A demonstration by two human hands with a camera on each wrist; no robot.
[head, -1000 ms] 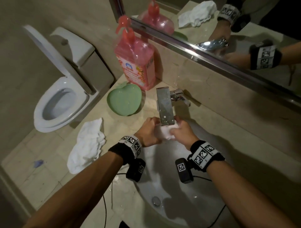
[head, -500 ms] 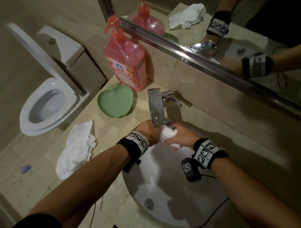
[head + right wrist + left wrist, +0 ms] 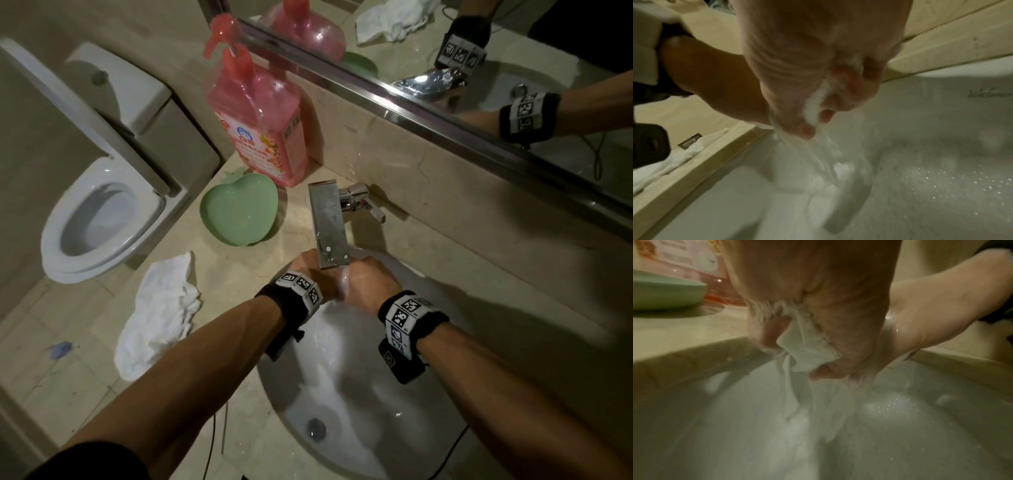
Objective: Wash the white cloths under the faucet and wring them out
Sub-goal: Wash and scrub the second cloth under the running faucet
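Note:
A wet white cloth (image 3: pixel 343 281) is bunched between both hands under the chrome faucet (image 3: pixel 329 226), over the white sink (image 3: pixel 442 407). My left hand (image 3: pixel 310 270) grips one end; its curled fingers (image 3: pixel 768 334) close round the cloth (image 3: pixel 807 350). My right hand (image 3: pixel 368 284) squeezes the other end, the cloth (image 3: pixel 815 104) showing between palm and fingers (image 3: pixel 849 91). Water streams from both fists into the basin. A second white cloth (image 3: pixel 159 311) lies crumpled on the counter left of the sink.
A pink pump bottle (image 3: pixel 260 126) and a green apple-shaped dish (image 3: pixel 239 210) stand on the counter behind the loose cloth. A toilet (image 3: pixel 99 212) with raised lid is at far left. A mirror (image 3: pixel 479 68) runs along the back wall.
Both fists have closed tighter together on the cloth under the spout, so less of it shows. The head view has shifted slightly.

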